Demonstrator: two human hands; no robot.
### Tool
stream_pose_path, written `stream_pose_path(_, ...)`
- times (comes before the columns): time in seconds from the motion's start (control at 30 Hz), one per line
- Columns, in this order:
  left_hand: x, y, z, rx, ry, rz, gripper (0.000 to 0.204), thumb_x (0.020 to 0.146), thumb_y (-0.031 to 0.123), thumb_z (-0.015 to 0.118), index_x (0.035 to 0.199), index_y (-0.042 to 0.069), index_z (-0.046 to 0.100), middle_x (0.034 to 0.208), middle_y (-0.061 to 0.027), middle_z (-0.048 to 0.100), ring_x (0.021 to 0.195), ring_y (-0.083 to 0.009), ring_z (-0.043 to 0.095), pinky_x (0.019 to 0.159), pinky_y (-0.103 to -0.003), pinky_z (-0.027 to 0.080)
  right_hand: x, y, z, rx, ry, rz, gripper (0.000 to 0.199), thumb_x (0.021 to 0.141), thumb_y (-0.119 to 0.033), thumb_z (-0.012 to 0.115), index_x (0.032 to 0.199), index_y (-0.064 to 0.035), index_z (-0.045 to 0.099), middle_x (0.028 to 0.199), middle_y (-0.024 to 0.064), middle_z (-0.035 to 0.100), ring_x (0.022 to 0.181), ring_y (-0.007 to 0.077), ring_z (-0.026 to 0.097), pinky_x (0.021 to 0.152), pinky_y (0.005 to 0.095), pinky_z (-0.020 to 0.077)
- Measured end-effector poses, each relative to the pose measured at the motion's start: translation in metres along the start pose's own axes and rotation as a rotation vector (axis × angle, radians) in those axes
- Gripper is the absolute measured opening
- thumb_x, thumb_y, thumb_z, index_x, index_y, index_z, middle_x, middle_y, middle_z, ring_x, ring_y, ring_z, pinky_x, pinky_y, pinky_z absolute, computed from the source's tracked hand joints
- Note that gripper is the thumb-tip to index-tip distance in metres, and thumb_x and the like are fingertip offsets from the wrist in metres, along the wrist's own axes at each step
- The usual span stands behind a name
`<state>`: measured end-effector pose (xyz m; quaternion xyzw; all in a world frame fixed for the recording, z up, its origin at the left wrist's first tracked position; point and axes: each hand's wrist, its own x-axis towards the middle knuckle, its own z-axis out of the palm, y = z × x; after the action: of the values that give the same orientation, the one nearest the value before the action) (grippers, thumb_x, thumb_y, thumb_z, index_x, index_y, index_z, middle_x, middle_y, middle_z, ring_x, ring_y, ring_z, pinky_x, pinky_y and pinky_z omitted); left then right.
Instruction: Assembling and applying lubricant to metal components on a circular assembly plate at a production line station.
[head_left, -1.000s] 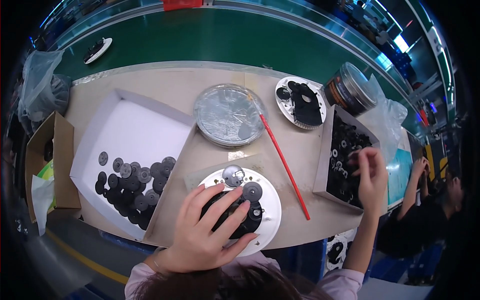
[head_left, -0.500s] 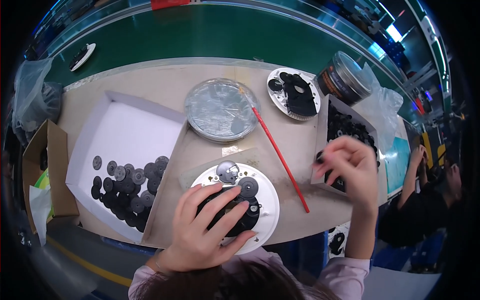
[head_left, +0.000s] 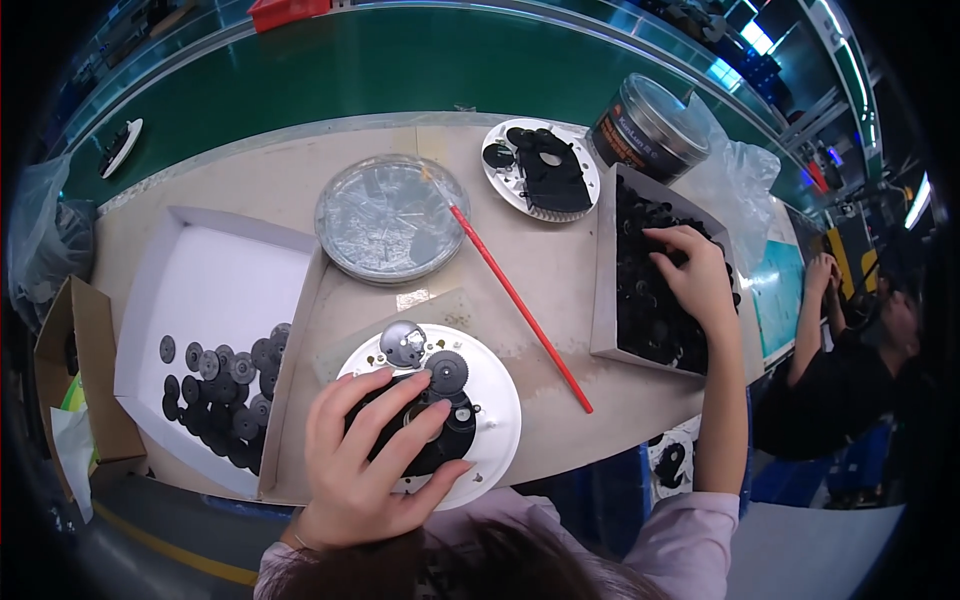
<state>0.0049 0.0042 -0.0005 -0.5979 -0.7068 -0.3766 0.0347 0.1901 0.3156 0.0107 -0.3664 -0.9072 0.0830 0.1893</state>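
A beige desk (head_left: 560,270) carried everything, with a green belt (head_left: 400,70) running along its far edge. At the desk's left end stood a white tray (head_left: 215,290) with flat black gears (head_left: 215,390) heaped in its near corner. At the right end, a grey box (head_left: 607,265) held a pile of black parts (head_left: 650,310). Toward the far edge sat a clear round dish (head_left: 392,218), a white plate (head_left: 540,165) of black pieces and a dark tin (head_left: 645,125). A red stick (head_left: 520,305) lay slantwise across the middle.

At the near edge rested the white disc (head_left: 490,400), with a black piece mounted on it, a grey cam (head_left: 403,343) and a small gear (head_left: 446,372) toward its far side. The left hand (head_left: 365,455) lay spread over the black piece, fingers pressing down, its grip wide and flat, closing on nothing. The right hand (head_left: 700,280) reached into the grey box, fingers curled down among the parts; whether its grip had closed on one could not be told.

Done well, the left hand would hold the disc flat and steady so it neither turned nor slid. The right would probably do best to pinch a single part by its rim, lift it clear of the pile, and carry it over the red stick without knocking it.
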Motion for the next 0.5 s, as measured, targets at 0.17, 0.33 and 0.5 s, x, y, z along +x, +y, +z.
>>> stream_pose_path(0.17, 0.0, 0.0, 0.0, 0.005, -0.002, -0.002, 0.042, 0.059, 0.026, 0.076, 0.095, 0.007, 0.065, 0.108, -0.0103, 0.06, 0.103, -0.0322, 0.05, 0.086, -0.042, 0.041, 0.003, 0.002, 0.002, -0.169, -0.078, -0.074, 0.026, 0.072, -0.004, 0.063, 0.098, -0.0051, 0.065, 0.085, 0.0116, 0.063, 0.074, 0.0269, 0.06, 0.069, 0.0336, 0.0485)
stream_pose_path(0.33, 0.0, 0.0, -0.002, 0.015, 0.004, 0.0, 0.04, 0.062, 0.027, 0.076, 0.096, 0.009, 0.065, 0.109, -0.0083, 0.059, 0.102, -0.0301, 0.051, 0.085, -0.042, 0.041, 0.0, 0.004, -0.002, -0.116, 0.067, -0.027, 0.019, 0.075, -0.006, 0.063, 0.094, -0.0024, 0.064, 0.087, 0.0125, 0.064, 0.072, 0.0239, 0.062, 0.068, 0.0311, 0.0484)
stream_pose_path(0.5, 0.001, -0.001, 0.0, 0.01, 0.0, 0.013, 0.039, 0.064, 0.027, 0.075, 0.098, 0.011, 0.064, 0.111, -0.0063, 0.059, 0.101, -0.0277, 0.052, 0.084, -0.041, 0.042, -0.017, -0.043, -0.019, 0.534, 0.036, 0.263, 0.01, 0.083, -0.006, 0.059, 0.089, 0.0009, 0.062, 0.085, 0.0088, 0.066, 0.071, 0.0127, 0.063, 0.056, 0.0221, 0.0492)
